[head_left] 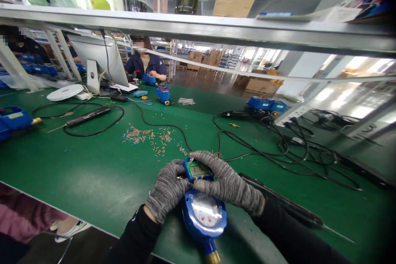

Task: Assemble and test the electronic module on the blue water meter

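Observation:
Both my hands wear grey knitted gloves. Between them is a small blue display module (199,170) with a green circuit board and a grey LCD screen. My left hand (170,187) grips its left side, fingers curled around the edge. From the right, my right hand (229,181) has its fingers over the top edge and its thumb along the lower edge. Just below the module lies a blue water meter (204,214) with a round clear dial and a brass threaded end pointing toward me. Whether the module touches the meter is hidden by my hands.
Many small screws (145,135) are scattered ahead on the green table (93,173). A black electric screwdriver (284,206) lies by my right forearm, another screwdriver (88,116) at left. Black cables (256,144) cross the right side. A person (145,64) sits across, near a monitor (99,60).

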A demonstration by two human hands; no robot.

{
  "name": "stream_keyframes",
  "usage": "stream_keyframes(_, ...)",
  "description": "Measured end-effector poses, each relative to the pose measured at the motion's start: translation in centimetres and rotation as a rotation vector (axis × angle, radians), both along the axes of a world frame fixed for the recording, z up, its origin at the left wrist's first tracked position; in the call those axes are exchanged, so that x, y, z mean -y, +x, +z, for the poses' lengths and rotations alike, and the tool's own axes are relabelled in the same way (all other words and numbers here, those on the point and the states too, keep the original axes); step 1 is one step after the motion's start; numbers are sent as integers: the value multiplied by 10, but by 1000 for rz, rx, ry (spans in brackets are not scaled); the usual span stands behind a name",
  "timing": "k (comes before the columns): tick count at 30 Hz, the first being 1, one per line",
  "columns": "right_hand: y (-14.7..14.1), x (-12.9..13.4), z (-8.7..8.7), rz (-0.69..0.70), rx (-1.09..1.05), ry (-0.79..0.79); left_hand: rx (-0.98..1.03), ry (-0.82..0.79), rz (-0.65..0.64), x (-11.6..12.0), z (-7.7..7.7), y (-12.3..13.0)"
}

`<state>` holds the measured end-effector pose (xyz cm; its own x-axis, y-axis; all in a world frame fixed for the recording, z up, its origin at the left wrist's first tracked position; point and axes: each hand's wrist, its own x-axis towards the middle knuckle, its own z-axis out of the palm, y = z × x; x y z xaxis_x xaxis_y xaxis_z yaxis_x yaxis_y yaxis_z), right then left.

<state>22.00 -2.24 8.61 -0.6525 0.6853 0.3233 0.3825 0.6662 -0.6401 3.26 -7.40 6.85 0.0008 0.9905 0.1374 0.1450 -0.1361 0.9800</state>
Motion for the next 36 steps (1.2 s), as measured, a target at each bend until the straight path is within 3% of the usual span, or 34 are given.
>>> stream_keyframes(6,-1,-5,-10,1,-24,-7,22,-18,-46,-1,1,-2)
stream_keyframes(12,3,-7,-15,3,-51,-30,77,19,-321,-4,11,-20)
stream_keyframes(15,4,-9,-16,25,-72,-50,65,-16,-197,-1,9,-14)
stream_keyframes(19,3,-10,-17,35,-90,-74,53,25,242,6,-11,1)
stream_keyframes(21,3,-10,-17,37,-92,-90,158,59,346,13,-22,3)
stream_keyframes(23,3,-10,-18,38,-95,-106,328,58,305,21,-27,1)
stream_keyframes(25,3,-11,-18,42,-100,-125,363,36,213,28,-24,-1)
stream_keyframes(28,1,-12,-19,75,-106,-166,143,1,111,28,-11,0)
stream_keyframes(31,1,-14,-17,118,-108,-210,35,3,97,20,-3,6)
stream_keyframes(36,12,-17,-6,232,-69,-238,-45,47,102,12,-13,9)
